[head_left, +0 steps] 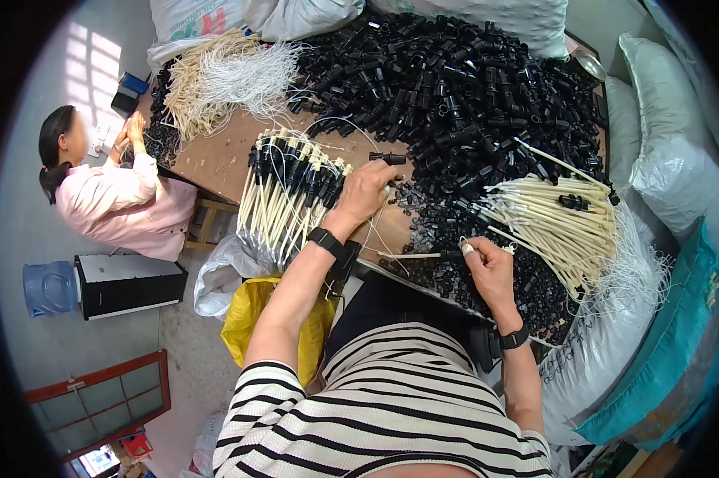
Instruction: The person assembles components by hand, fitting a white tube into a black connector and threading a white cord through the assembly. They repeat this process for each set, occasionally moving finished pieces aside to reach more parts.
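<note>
My left hand point(365, 191) is over the table with its fingers curled against a black plastic fitting point(388, 158) at the edge of the heap. Part of that grip is hidden under the fingers. Nearer my body, my right hand point(491, 269) pinches a cream tube point(411, 256) with a black fitting point(452, 255) on it, the tube pointing left. A light wrap covers one fingertip of this hand. Beside my left forearm lies a bundle of cream tubes point(270, 209) with black fittings and cream ends. More cream tubes point(554, 227) with white wires are piled at the right.
A large heap of black fittings point(455, 84) covers the back of the table point(216, 163). Small dark pieces point(447, 213) lie before me. Tubes with white wires point(208, 88) sit at the far left, near a seated person point(120, 191). Stuffed sacks point(670, 127) crowd the right side.
</note>
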